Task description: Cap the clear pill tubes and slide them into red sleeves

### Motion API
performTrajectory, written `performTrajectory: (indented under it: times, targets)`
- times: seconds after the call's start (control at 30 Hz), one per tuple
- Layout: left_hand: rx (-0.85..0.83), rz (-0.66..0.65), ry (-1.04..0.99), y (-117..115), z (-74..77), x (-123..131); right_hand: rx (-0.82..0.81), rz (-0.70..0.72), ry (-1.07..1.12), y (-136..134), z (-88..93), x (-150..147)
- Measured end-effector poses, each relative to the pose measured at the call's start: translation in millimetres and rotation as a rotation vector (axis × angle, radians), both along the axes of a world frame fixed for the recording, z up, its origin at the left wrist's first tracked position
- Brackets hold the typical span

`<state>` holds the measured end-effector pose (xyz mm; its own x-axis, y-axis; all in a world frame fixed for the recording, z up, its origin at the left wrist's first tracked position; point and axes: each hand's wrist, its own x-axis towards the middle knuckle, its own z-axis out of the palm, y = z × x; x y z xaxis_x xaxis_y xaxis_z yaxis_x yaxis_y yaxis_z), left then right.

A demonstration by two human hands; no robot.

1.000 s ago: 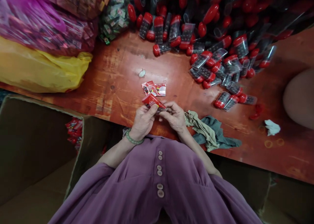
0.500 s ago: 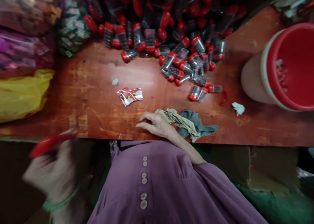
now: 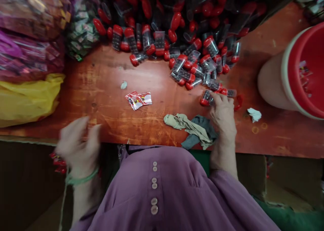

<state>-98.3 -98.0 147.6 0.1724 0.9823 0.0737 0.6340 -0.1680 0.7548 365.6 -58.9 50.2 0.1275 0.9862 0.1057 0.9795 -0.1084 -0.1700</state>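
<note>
My right hand reaches over the table, its fingers curled onto a small clear container with a red cap and dark dotted contents. More of these red-capped containers lie just beyond it. Below my right wrist's left side, a beige and grey-green cloth lies crumpled. My left hand, blurred by motion, is at the table's front edge with thumb and fingers apart and nothing visible between them. A green band circles that wrist. Red pieces show below the edge beside it.
Red shiny wrappers lie mid-table. A white bucket with a red rim stands at right, near a crumpled white scrap. Bags of small packets and a yellow bag fill the left. Containers are heaped at the back.
My left hand has let go of the red item and moved up and right to the table edge. My right hand has left its place by the cloth and moved right onto a container.
</note>
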Motion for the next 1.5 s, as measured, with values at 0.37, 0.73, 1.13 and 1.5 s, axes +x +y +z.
performTrajectory:
  times: [0.37,0.73,1.13,1.5]
  targets:
    - [0.147,-0.121,0.289,71.2,-121.4,91.4,-0.145,0.206,-0.213,16.1,9.7,-13.7]
    - [0.208,-0.007,0.116,73.2,-136.7,87.9,-0.165,0.308,-0.137,33.1,-15.3,-61.4]
    - [0.052,0.243,-0.372,75.7,-122.2,85.6,-0.125,0.100,1.064,24.3,25.8,-116.8]
    - [0.069,0.274,-0.595,56.6,-105.7,77.1,-0.605,0.161,1.652,1.4,22.3,-181.6]
